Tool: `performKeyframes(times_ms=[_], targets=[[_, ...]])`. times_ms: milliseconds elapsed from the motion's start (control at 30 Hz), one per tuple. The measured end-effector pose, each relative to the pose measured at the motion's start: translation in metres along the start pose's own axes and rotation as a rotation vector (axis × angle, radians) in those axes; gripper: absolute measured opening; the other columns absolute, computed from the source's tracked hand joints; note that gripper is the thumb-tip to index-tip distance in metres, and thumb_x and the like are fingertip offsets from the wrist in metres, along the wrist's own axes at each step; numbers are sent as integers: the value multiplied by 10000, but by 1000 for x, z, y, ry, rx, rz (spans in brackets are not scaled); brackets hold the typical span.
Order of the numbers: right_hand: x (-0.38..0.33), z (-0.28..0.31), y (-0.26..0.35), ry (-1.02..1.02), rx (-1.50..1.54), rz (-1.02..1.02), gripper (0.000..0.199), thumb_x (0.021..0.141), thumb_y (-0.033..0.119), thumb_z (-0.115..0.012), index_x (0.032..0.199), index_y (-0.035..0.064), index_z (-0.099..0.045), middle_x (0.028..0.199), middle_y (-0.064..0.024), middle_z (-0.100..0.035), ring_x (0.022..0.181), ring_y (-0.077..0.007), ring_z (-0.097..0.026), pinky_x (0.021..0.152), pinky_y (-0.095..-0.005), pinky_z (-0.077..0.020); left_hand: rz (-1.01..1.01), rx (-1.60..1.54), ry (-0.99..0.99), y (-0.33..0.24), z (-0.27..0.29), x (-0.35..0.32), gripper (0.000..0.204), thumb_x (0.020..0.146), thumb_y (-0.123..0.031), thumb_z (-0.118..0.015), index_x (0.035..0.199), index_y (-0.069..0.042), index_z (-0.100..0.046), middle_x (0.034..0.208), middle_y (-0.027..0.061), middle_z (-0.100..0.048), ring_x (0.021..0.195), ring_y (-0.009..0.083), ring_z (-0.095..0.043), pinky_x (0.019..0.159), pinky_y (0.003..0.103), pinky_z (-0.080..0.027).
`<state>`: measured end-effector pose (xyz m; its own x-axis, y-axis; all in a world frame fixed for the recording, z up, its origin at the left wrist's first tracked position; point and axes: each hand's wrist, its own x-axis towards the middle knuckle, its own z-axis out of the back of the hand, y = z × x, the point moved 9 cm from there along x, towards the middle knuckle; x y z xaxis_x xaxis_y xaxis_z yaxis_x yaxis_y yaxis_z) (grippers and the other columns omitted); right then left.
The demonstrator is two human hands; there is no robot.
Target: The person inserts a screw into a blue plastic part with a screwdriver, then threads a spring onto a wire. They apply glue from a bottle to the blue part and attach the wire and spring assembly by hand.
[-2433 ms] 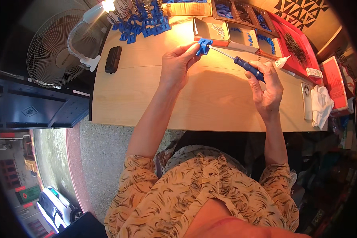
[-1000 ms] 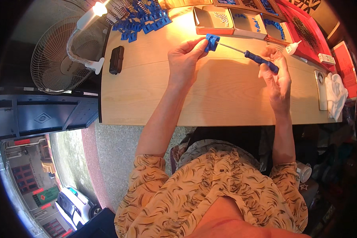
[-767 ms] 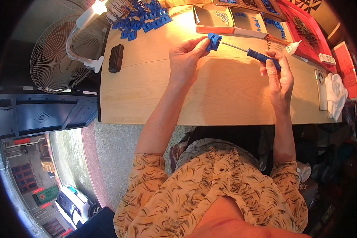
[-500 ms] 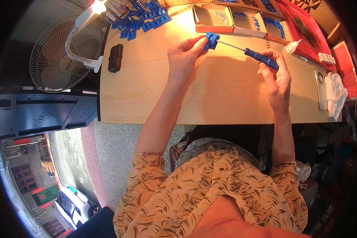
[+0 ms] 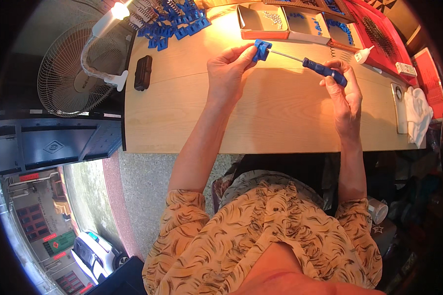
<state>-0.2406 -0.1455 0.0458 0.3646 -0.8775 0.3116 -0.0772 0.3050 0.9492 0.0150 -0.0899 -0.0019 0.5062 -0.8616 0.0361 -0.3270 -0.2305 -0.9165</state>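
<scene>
Piece of blue plastic (image 5: 262, 50), held up in the air over the table (image 5: 280, 118), nearer the far edge than the near one. Pinched on its left side between thumb and fingers of the left hand (image 5: 227, 73). Met on its right side by the thin metal shaft of a screwdriver (image 5: 325, 70); cannot tell how deep the tip goes, hidden at the plastic. Gripped by its dark blue handle in the right hand (image 5: 344, 91), thumb pressed along the near side, fingers curled over the other. Beyond both hands, toward the far edge, an open box (image 5: 263, 35) with small silvery bits inside; touching it on the right, a second open box (image 5: 307, 38) with a few small blue bits. Farther right, a larger group of blue bits (image 5: 340, 30). Near the far right corner, a white bottle (image 5: 363, 55) with a pointed nozzle, just beside a long red tray (image 5: 388, 63). By the right edge, a flat pale rectangular object (image 5: 398, 108), partly covered by white cloth (image 5: 418, 115). Toward the far left corner, a cluster of blue pieces (image 5: 179, 27) and coiled springs (image 5: 142, 17). Near the left edge, a dark oblong case (image 5: 142, 73). Past that edge, a lit lamp (image 5: 106, 23) in front of a round fan (image 5: 76, 73).
</scene>
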Motion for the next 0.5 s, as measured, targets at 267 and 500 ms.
performKeyframes(times_ms=[267, 500], targets=[[-4, 0, -14, -17, -86, -118, 264, 1068, 163, -579, 1263, -15, -558, 1124, -42, -565, 833, -60, -510, 730, -212, -455, -10, -6, 16, 0, -6, 0, 200, 964, -40, -714, 1130, 72, -724, 993, 138, -760, 869, 143, -730, 783, 242, -599], [-2, -1, -1, 58, -131, 31, 263, 1070, 168, -566, 1272, 0, -555, 1140, -83, -594, 853, -71, -547, 763, -227, -482, -30, 43, 7, -1, -1, 3, 202, 969, -59, -711, 1143, 42, -731, 1026, 121, -759, 906, 139, -725, 797, 246, -592]])
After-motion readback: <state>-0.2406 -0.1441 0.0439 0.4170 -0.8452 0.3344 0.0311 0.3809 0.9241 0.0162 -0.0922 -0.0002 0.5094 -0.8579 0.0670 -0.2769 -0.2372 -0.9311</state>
